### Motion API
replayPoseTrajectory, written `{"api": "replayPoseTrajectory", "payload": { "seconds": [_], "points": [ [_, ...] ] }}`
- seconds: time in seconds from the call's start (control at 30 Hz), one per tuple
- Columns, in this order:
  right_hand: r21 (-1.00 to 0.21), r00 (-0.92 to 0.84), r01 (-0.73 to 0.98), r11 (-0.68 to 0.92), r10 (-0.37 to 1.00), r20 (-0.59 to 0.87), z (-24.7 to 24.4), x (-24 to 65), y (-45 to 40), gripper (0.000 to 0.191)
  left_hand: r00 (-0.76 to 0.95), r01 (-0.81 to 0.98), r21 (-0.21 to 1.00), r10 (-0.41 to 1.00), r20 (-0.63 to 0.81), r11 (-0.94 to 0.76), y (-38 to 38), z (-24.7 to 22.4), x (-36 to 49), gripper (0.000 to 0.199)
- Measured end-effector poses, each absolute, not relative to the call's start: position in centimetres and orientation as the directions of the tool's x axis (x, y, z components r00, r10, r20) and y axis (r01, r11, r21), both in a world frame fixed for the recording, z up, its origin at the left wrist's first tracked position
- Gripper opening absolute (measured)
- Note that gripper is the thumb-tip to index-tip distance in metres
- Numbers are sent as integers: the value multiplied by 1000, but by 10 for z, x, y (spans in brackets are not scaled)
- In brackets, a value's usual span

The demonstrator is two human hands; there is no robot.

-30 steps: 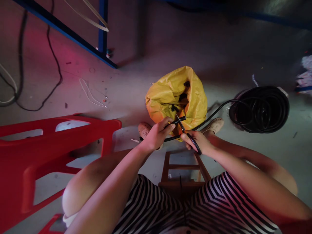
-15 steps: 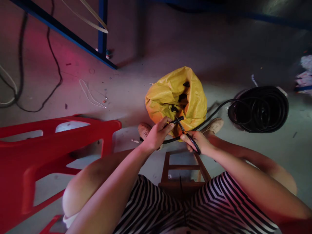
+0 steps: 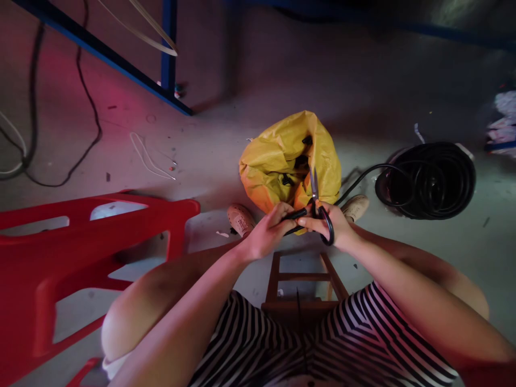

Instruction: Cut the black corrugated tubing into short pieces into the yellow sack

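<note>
My left hand (image 3: pixel 268 232) is closed around a short length of black tubing or cable (image 3: pixel 296 214), whose end points right. In my right hand (image 3: pixel 337 226) is a pair of scissors (image 3: pixel 315 186) with black handles, its blades pointing away from me. My right thumb and fingertips come close to the black end; whether they touch it I cannot tell. Just beyond both hands sits a crumpled yellow bag (image 3: pixel 271 154) on the floor, with small black pieces inside its mouth. A black line runs from beside my hands to a coil (image 3: pixel 455 185) at the right.
A red plastic stool (image 3: pixel 105 231) lies to the left. Blue metal framing (image 3: pixel 108 56) crosses the upper left, with dark cables (image 3: pixel 91 102) on the floor. Between my knees is a small wooden stool (image 3: pixel 304 277). A thin white cord (image 3: pixel 145 153) lies left of the bag.
The scissors have come away from the black end and swung to point forward. My right hand has moved up, nearer my left. My left hand has shifted slightly toward me.
</note>
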State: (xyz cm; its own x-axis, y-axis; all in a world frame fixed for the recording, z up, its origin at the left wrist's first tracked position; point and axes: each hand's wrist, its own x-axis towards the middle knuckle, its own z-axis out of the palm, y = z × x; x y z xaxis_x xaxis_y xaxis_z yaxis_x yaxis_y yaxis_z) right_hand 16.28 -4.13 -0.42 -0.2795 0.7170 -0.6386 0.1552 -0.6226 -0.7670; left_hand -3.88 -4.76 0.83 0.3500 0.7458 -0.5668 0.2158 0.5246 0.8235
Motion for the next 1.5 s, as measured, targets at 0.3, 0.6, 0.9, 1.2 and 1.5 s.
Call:
{"api": "replayPoseTrajectory", "payload": {
  "seconds": [0.3,0.6,0.9,1.2,1.5],
  "points": [
    [-777,-263,-5,-630,750,-607,17,163,-29,33,511,455,805,629,-586,381,-54,-4,-42,29],
    [-804,75,-214,-555,811,-580,38,189,16,23,610,201,828,594,-524,523,-41,4,-48,38],
    [-783,42,-235,-575,799,-600,30,201,18,21,577,-23,705,586,-570,708,-34,28,-67,33],
    [-883,78,-84,-462,880,-468,34,194,17,18,480,133,760,629,-611,637,-36,27,-70,33],
    [-900,185,121,-418,900,-394,27,191,10,27,365,210,796,710,-603,568,-35,25,-61,33]
  ]
}}
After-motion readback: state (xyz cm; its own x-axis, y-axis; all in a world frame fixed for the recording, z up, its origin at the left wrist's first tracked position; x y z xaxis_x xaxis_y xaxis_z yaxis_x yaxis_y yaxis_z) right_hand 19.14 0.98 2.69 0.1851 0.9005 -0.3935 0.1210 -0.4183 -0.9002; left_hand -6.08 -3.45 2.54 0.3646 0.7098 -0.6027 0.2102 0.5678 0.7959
